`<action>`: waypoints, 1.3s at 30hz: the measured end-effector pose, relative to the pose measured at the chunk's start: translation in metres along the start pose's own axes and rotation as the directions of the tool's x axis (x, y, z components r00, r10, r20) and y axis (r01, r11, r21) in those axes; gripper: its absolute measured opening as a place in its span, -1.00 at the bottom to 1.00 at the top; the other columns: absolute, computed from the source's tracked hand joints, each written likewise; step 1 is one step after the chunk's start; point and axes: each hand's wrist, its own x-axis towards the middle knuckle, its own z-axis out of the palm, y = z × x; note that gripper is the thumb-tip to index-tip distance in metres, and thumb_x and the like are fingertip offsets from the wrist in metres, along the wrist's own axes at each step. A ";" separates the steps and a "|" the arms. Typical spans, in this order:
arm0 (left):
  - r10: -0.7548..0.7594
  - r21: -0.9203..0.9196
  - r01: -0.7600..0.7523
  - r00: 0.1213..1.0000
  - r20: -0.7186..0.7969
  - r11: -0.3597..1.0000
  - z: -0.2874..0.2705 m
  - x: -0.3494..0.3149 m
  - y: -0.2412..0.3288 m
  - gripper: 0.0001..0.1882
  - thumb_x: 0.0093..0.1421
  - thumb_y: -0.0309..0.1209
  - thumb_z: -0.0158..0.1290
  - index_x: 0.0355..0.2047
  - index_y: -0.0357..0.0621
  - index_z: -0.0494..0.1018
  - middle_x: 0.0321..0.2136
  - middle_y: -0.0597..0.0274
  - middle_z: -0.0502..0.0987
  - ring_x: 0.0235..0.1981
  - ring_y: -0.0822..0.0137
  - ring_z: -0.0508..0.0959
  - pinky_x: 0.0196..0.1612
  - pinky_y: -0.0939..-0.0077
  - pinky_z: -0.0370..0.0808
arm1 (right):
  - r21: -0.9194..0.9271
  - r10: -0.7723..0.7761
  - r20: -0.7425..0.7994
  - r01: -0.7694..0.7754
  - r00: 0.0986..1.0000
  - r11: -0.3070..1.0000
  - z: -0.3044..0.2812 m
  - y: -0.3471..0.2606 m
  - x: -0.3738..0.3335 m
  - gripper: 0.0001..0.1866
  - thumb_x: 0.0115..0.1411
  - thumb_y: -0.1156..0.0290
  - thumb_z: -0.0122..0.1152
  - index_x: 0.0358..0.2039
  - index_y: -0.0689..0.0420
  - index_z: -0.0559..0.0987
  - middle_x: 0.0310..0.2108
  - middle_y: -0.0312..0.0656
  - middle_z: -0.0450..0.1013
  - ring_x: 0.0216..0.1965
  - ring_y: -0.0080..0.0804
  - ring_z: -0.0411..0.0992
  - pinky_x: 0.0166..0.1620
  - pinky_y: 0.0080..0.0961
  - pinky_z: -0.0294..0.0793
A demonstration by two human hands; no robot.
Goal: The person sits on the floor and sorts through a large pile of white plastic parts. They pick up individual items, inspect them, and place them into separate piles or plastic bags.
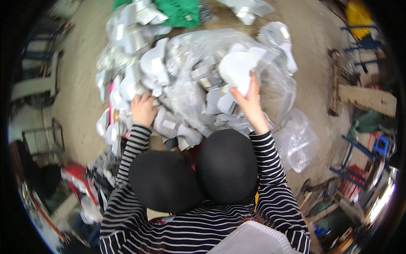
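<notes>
Two hands, the left hand (144, 109) and right hand (250, 103), at centre frame; two striped sleeves (270, 169) below; one green cloth (179, 12) at top; clear plastic bags (296, 142) and white pieces (237, 70) too many to count.

A heap of silvery scraps (177, 80) and plastic bags (296, 142) crowds ahead; bare floor (315, 55) lies right.

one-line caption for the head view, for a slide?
Seated person in striped sleeves sorts a heap of grey-white packets: right hand lifts a white piece, left hand rests on the pile.
</notes>
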 end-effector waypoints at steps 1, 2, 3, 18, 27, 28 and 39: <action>-0.032 -0.045 0.030 0.999 -0.041 0.999 0.001 -0.002 0.002 -0.67 -0.11 -0.32 0.32 -0.25 0.02 0.63 -0.08 0.35 0.52 0.00 0.14 0.41 0.08 0.15 0.31 | 0.014 -0.029 -0.009 0.029 1.000 0.999 0.000 0.001 0.000 -0.03 0.17 0.15 0.33 0.38 0.33 0.00 0.35 0.24 0.00 0.40 0.08 -0.03 0.40 -0.16 -0.04; 0.024 0.042 -0.020 0.993 -0.117 0.999 0.001 -0.005 0.003 -0.66 -0.14 -0.27 0.34 -0.27 0.07 0.63 -0.11 0.38 0.51 -0.04 0.18 0.42 0.00 0.20 0.31 | 0.037 -0.034 -0.023 0.035 0.999 0.999 0.001 0.002 0.001 -0.03 0.16 0.14 0.34 0.38 0.31 0.00 0.33 0.27 0.02 0.37 0.17 0.00 0.38 -0.10 0.00; 0.037 0.045 -0.032 0.992 -0.123 0.998 0.002 -0.004 0.004 -0.70 -0.15 -0.27 0.35 -0.32 0.09 0.65 -0.11 0.40 0.50 -0.05 0.21 0.41 -0.01 0.21 0.29 | 0.014 -0.045 -0.030 0.046 0.999 0.999 0.000 0.003 0.001 -0.05 0.16 0.18 0.33 0.37 0.31 0.02 0.32 0.28 0.02 0.36 0.15 0.02 0.38 -0.12 0.01; 0.423 0.172 -0.395 0.889 -0.177 0.902 0.018 0.008 -0.025 -0.89 0.05 -0.28 0.22 -0.39 0.08 0.57 -0.29 0.43 0.52 -0.04 0.35 0.49 0.14 0.21 0.24 | 0.025 -0.033 -0.013 0.034 0.999 0.999 -0.002 0.004 0.003 -0.01 0.14 0.10 0.34 0.37 0.32 0.01 0.34 0.36 -0.07 0.36 0.32 -0.05 0.37 0.02 -0.01; 0.670 0.248 -0.667 0.737 0.089 0.702 0.005 0.018 -0.030 -0.87 0.05 -0.41 0.07 -0.38 -0.08 0.55 -0.32 0.28 0.50 -0.17 0.26 0.50 0.04 0.31 0.39 | -0.105 -0.224 -0.111 0.212 0.968 0.972 -0.001 -0.006 0.005 -0.11 0.07 0.12 0.40 0.34 0.05 0.18 0.37 0.27 -0.08 0.35 0.36 -0.05 0.34 0.10 0.06; 0.704 0.282 -0.713 0.693 0.153 0.642 0.004 0.020 -0.032 -0.85 0.05 -0.40 0.05 -0.37 -0.07 0.56 -0.29 0.30 0.49 -0.16 0.29 0.49 0.04 0.34 0.38 | -0.074 -0.231 -0.094 0.224 0.968 0.972 -0.001 -0.007 0.006 -0.13 0.07 0.11 0.40 0.33 0.02 0.21 0.37 0.25 -0.07 0.35 0.34 -0.02 0.34 0.08 0.08; 0.721 -0.242 -0.684 0.683 0.117 0.688 -0.034 0.033 -0.041 -0.90 -0.01 -0.52 0.08 -0.45 -0.09 0.56 -0.19 0.34 0.56 0.03 0.18 0.47 0.19 0.14 0.33 | -0.157 -0.235 -0.114 0.216 0.965 0.964 -0.005 -0.009 0.004 -0.16 0.09 0.02 0.38 0.31 0.03 0.26 0.38 0.23 -0.07 0.33 0.27 0.03 0.32 0.05 0.12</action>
